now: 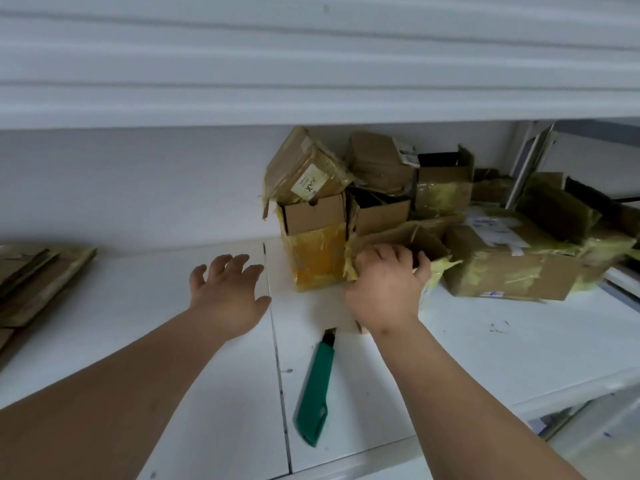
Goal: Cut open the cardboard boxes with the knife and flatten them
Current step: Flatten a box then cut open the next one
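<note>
Green knife [314, 389] lies untouched; right hand [384, 285] grips a tape-covered open box [408, 237]; left hand [228, 292] spread, empty.

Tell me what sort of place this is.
Probably a storeroom or packing area: a white shelf under another, a pile of taped, used cardboard boxes, flattened cardboard stacked at left, and a green knife lying ready.

Right hand [384, 285] grips taped box [412, 237]; left hand [228, 292] spread above table [485, 341]; green knife [315, 393] between forearms.

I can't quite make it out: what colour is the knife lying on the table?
Green, with a black tip; the knife shows plainly in the head view.
</note>
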Demonstrator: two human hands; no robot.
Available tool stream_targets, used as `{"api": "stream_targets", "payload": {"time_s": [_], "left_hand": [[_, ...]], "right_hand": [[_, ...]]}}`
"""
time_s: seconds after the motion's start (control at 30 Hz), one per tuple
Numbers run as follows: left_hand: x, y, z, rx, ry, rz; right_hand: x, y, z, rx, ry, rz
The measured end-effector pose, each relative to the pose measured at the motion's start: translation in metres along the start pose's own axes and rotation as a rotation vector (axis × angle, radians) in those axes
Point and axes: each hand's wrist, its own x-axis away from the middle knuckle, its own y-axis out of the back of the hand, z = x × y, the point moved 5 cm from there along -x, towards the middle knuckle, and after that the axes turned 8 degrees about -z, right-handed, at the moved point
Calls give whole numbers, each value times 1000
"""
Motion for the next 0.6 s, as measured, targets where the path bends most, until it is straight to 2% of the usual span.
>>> {"api": "stream_targets", "payload": {"time_s": [0.23, 0.43, 0.6], "left_hand": [[6, -1, -16, 43, -4, 13], [9, 9, -39, 79, -75, -19], [13, 17, -53, 100, -151, -31]], "right_hand": [[16, 11, -18, -150, -142, -213], [29, 18, -22, -435, -297, -173], [36, 32, -29, -517, -387, -156]]}}
